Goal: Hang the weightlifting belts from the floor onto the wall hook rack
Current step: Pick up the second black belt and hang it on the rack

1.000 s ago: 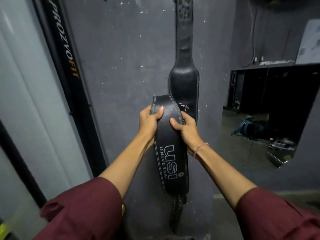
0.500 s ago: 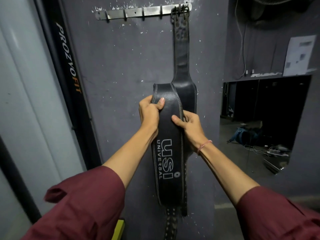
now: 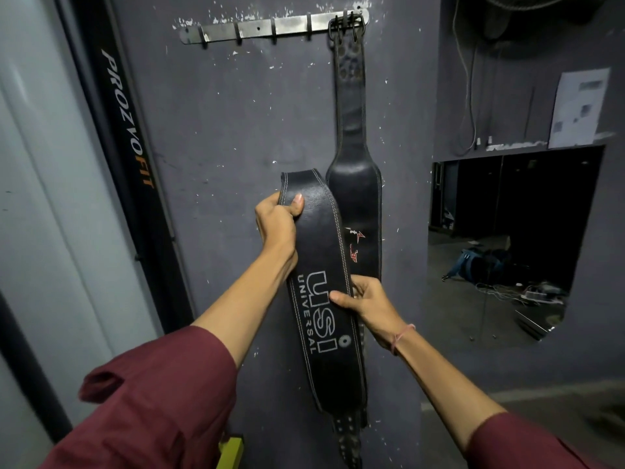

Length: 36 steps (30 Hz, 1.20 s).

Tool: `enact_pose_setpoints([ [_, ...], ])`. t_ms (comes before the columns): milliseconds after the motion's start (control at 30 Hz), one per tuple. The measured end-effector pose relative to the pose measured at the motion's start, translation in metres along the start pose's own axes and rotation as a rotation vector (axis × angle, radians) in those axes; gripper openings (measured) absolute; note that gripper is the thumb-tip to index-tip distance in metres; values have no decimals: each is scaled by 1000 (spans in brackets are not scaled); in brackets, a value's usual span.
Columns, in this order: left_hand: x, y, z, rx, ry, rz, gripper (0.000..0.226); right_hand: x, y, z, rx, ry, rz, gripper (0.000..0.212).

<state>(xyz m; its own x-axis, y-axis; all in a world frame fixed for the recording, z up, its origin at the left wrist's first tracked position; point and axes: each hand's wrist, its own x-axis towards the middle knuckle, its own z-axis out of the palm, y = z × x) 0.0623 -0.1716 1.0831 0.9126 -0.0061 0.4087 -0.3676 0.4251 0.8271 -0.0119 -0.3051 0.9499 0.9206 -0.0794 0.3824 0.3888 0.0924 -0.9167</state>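
**USI belt held up at the wall, another one hung on the rack**

The left hand (image 3: 275, 225) is wrapped round the left edge of the USI belt (image 3: 324, 333) near its bent-over top, with the thumb laid flat on the face. The belt's a wide black leather one. Pale double stitching is run down both edges and "USI UNIVERSAL" is printed in grey along the middle, and a narrow punched strap end is left dangling at the bottom. It's held in the air in front of the wall (image 3: 220, 130), well below the rack (image 3: 270, 27), and isn't hooked on anything.

Lower down, the right edge is clamped by the right hand (image 3: 370, 304), thumb across the logo and fingers tucked behind. A pink thread (image 3: 402, 336) is worn at that wrist. Just to the right and partly behind, a second belt (image 3: 355, 198) is hung by its buckle from the rack's right end. It's black too, with a small red mark on the wide part.

Room-wise, a black upright (image 3: 125, 123) lettered PROZVOFIT is seen on the left. The wall is painted grey and chipped with white flecks, and the metal rack is fixed up top. On the right a dark opening (image 3: 507, 204) is cut into the wall, with cables and something blue on the floor inside. A paper sheet (image 3: 580, 106) is stuck above it.
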Motion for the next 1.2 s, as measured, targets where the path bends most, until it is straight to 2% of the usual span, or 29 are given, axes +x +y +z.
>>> enact_pose_setpoints([
  [167,1,-2,-1,16,-23,-3,13,-7,16,-5,-29,-51,51,31],
  [300,8,13,1,23,-10,23,13,-27,49,-15,-243,-103,230,49],
  [367,12,23,0,-4,-24,37,10,-46,72,-20,-247,-74,321,42],
  [433,15,28,0,-22,-41,44,8,-60,83,-22,-357,-47,374,29],
  [533,17,35,-2,-19,-60,51,7,-61,83,-17,-443,-53,395,23],
  [667,19,51,-3,-2,-96,92,5,-42,44,3,-380,-90,269,36],
  [800,25,67,-2,30,-121,125,13,-18,2,24,-183,17,73,43],
  [933,16,65,2,112,-188,165,11,13,-53,46,-22,107,-152,44],
  [1033,10,57,4,152,-221,186,14,28,-80,51,16,120,-215,43],
  [1200,2,40,-4,199,-276,229,16,35,-84,46,78,181,-216,36],
])
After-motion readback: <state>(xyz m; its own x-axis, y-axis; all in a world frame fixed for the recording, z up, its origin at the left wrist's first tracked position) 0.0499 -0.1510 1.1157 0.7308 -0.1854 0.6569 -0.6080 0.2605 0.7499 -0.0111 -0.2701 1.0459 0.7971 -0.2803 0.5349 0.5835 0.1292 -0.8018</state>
